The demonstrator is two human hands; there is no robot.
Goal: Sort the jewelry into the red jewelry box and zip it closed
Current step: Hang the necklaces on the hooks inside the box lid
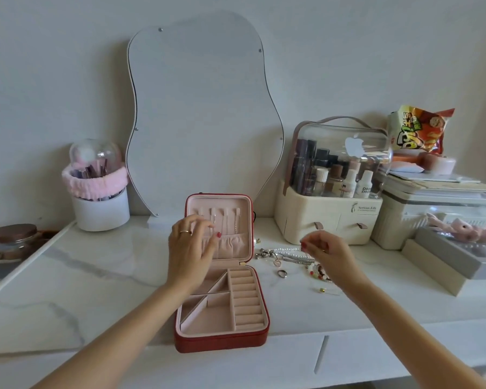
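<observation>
A wavy frameless mirror (pixel 202 113) leans against the pale grey wall (pixel 54 66), standing on the white marble surface (pixel 82 276).

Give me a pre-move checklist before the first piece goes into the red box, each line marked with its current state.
1. Red jewelry box open, lid upright: ok.
2. Bottom compartments free of jewelry: ok.
3. Jewelry pile within reach to the box's right: ok.
4. Right hand grip on a piece: cannot tell, fingertips pinched above the pile, too small to see.
5. Left hand clear of the lid pocket: not ok, it hovers in front of it.
6. Ring lying apart on the table: ok.
</observation>
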